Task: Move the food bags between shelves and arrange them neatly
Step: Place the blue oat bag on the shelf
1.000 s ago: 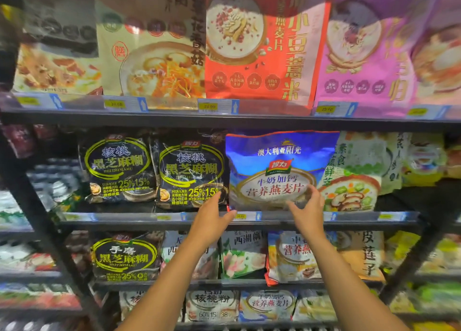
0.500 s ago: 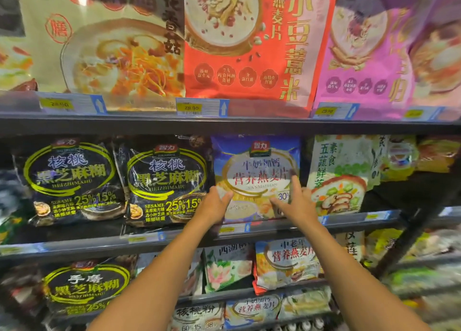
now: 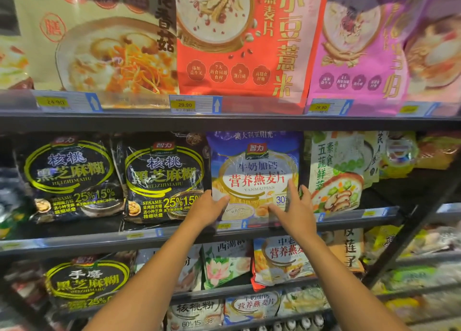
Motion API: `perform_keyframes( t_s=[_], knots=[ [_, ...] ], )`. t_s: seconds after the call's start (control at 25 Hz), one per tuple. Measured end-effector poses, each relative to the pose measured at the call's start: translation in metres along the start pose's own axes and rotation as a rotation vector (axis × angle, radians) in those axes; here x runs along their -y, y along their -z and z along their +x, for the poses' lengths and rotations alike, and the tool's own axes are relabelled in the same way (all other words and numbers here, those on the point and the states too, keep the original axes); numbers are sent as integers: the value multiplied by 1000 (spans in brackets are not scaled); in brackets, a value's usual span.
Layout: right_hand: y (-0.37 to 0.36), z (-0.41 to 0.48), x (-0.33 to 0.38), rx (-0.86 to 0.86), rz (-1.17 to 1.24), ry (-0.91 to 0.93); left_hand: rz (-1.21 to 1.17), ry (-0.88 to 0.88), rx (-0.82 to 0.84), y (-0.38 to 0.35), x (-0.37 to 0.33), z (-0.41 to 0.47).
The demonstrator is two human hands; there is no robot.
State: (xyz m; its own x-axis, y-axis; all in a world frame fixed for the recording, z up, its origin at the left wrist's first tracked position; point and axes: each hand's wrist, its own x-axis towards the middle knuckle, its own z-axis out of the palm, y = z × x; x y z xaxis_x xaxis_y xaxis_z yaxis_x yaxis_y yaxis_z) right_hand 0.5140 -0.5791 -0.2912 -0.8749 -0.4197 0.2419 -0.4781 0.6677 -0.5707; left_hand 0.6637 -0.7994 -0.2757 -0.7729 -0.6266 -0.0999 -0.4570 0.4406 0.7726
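The blue-and-gold plastic oatmeal bag (image 3: 254, 161) now sits squarer, nearly tidy; left hand (image 3: 208, 208) pinches its corner, right hand (image 3: 296, 212) presses it, fingers straight.

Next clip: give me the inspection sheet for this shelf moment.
Surface: middle shelf, price tags along its rail.
Job's things: blue oatmeal bag upright between black sesame bag and green vegetable bag.
Clutter: nothing seen.
Grips: left hand at the blue bag's lower left edge, thumb on front, fingers hidden; right hand spread flat on its lower right front.
Cables: nothing seen.
Surroundings: upper shelf and lower shelf, both packed with bags.
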Motion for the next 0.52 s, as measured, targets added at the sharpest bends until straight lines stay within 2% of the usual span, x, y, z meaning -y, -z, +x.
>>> perform_keyframes(
  t_s=[0.24,0.4,0.52],
  knots=[
    [10,-16,-2,-14,15,8,-2,-72,-98,-1,-6,-36],
    [27,-21,-18,-64,-44,41,80,-157,-163,-7,-10,-64],
    [42,-5,-34,86,-43,70,159,-158,-157,-13,-8,-79]
  ],
)
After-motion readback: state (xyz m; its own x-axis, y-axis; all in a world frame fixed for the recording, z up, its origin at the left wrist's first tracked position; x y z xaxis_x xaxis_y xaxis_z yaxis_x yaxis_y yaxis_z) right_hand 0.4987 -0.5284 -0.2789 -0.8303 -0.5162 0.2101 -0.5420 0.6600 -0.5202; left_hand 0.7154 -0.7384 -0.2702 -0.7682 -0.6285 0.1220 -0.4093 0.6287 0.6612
